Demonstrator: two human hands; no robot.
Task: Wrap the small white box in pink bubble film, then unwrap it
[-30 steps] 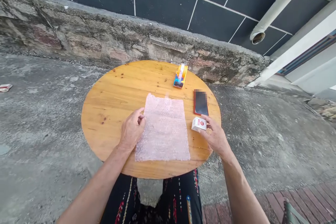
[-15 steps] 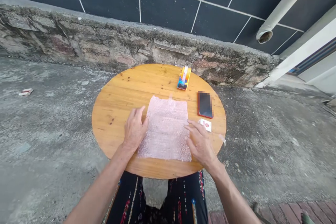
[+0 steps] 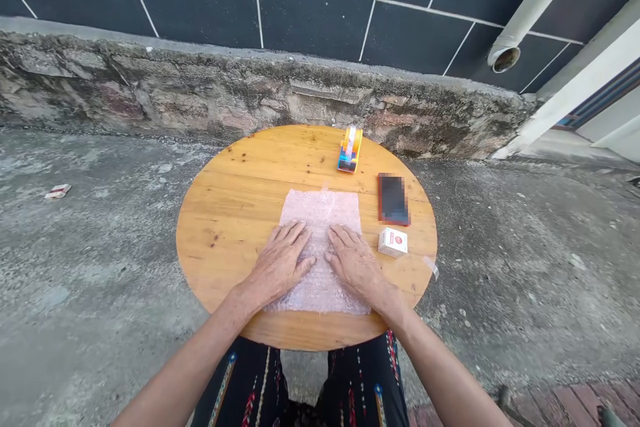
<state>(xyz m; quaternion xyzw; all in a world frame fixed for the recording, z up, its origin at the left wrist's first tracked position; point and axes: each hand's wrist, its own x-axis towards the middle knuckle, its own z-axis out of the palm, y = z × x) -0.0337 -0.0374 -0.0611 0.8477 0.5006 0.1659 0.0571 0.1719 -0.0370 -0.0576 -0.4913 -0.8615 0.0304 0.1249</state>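
A sheet of pinkish bubble wrap (image 3: pixel 323 210) lies flat on the round wooden table (image 3: pixel 220 193). Flat on its left half rests my left hand (image 3: pixel 283 260), fingers spread and holding nothing. My right hand (image 3: pixel 355 263) lies on the right half the same way, palm down with fingers apart. A small clear strip of tape shows at the sheet's top edge. Right of my right hand stands a small white box (image 3: pixel 393 242) with a red mark.
Behind the box lies a dark phone (image 3: pixel 393 199) with a red edge. A yellow and blue tape dispenser (image 3: pixel 350 149) stands near the table's far edge. A piece of clear tape (image 3: pixel 431 267) hangs at the right edge. A low stone wall (image 3: pixel 200 97) runs behind the table.
Both hands have moved inward from the sheet's sides onto its surface. The white box, partly covered by my right hand before, now shows fully.
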